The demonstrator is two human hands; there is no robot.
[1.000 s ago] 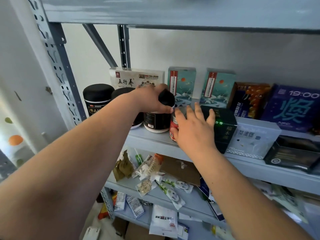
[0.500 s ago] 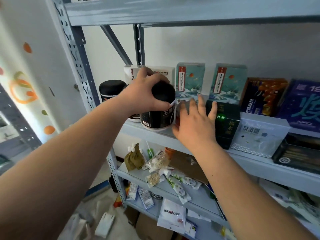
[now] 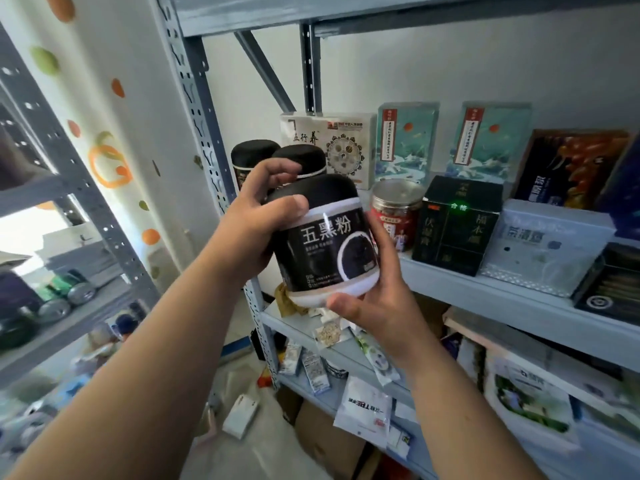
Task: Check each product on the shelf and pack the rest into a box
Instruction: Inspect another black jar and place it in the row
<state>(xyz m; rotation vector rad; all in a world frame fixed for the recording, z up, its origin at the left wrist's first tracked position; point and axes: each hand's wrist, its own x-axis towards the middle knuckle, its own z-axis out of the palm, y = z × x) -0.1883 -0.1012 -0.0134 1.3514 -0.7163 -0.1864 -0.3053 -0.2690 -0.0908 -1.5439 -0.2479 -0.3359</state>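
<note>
A black jar [image 3: 325, 237] with a black lid and white Chinese lettering is lifted off the grey metal shelf [image 3: 519, 306], tilted slightly, label toward me. My left hand [image 3: 256, 223] grips its lid and upper side, thumb across the front. My right hand [image 3: 374, 299] cups its base and right side, thumb under the bottom rim. Two more black jars [image 3: 254, 157] stand behind on the shelf. To the right stand a red-labelled jar [image 3: 394, 213], a dark green box [image 3: 457, 226] and a pale grey box [image 3: 547, 244].
Teal boxes [image 3: 407, 143] and a white box [image 3: 332, 140] lean against the back wall. Lower shelves hold loose sachets [image 3: 327, 336] and bags. A cardboard box [image 3: 325, 441] sits on the floor below. A second rack [image 3: 69, 188] stands at the left.
The black jar has come off the shelf toward me and now shows its label. My right hand left the red-labelled jar and took the black jar's base. The view swung left.
</note>
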